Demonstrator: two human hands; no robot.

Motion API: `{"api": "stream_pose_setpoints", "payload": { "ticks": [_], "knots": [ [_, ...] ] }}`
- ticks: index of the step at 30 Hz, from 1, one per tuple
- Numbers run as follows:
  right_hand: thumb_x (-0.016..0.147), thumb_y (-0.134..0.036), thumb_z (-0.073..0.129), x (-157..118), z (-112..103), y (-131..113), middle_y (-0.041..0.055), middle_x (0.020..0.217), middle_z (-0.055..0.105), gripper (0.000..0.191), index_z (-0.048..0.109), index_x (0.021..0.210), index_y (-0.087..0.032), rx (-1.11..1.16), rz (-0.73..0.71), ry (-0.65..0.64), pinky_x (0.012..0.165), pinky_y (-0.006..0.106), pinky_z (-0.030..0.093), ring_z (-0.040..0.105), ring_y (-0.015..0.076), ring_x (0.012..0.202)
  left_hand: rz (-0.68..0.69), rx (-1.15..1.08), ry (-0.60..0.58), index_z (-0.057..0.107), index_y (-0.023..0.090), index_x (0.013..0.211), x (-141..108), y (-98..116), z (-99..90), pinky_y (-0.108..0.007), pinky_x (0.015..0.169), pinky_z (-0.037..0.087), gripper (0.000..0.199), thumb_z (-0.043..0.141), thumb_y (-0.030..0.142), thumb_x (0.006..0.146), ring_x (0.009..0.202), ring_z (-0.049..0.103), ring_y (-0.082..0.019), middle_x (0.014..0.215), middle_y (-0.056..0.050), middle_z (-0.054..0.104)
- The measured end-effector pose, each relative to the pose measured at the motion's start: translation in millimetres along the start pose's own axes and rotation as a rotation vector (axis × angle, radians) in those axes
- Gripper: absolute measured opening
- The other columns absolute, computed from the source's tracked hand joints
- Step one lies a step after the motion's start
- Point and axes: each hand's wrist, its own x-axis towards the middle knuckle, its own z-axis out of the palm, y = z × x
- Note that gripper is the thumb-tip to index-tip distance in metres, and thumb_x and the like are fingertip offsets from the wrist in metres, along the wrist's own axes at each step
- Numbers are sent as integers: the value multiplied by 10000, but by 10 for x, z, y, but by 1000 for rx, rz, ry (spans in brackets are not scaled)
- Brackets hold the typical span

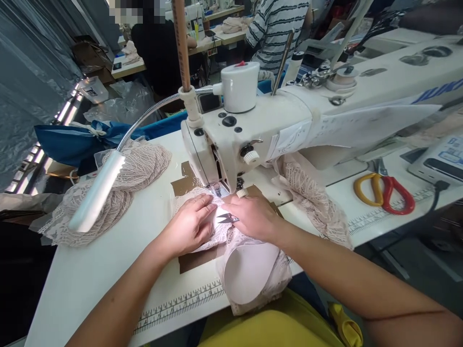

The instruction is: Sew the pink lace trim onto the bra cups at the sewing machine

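We're right up at the sewing machine (249,130), and the lace piece (235,243) lies under its needle end, trailing off on our side of it toward the table edge. Our left hand (193,221) rests on the lace just left of the needle, fingers loosely bent; whether they pinch the cloth or only press it, we can't tell. Our right hand (253,217), just right of the needle, is closed around small snips (227,219), blades poking out over the fabric, fingertips down by the machine's foot.

Now the feel: we'd call this light and limp, with an open net likely to stretch or snag, so those bare points so near it look risky. The smooth pale cup (249,272), hanging nearest us from the machine, looks springier, holding its curve, perhaps a touch slippery. We'd take the lace flat under spread fingertips close beside the machine's foot, never by single threads, and lift the cup by its rim, without creasing its middle.
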Motion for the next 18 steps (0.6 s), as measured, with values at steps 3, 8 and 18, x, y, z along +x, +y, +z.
{"api": "stream_pose_setpoints", "payload": {
  "ticks": [3, 8, 18],
  "knots": [
    [801, -193, 541, -5, 3, 0, 43, 865, 626, 262, 680, 1024, -204, 13, -14, 14, 608, 288, 294, 523, 172, 724, -25, -32, -20, 535, 74, 1305, 16, -12, -24, -461, 1059, 432, 487, 515, 212, 838, 1273, 467, -330, 1395, -206, 463],
    [805, -198, 543, -14, -11, -24, 36, 806, 616, 134, 675, 806, -181, 45, -9, 8, 584, 288, 278, 495, 150, 666, -83, -83, 2, 546, 58, 1277, 73, 14, -7, -459, 1045, 452, 486, 507, 356, 895, 1242, 497, -326, 1340, -222, 498],
    [821, -190, 520, 7, -7, -25, 31, 831, 634, 165, 644, 930, -195, 18, 8, 39, 594, 290, 286, 515, 151, 683, -8, -65, 31, 549, 105, 1274, 83, -53, 77, -489, 1020, 465, 448, 517, 325, 884, 1262, 486, -330, 1352, -207, 517]
  ]
}}
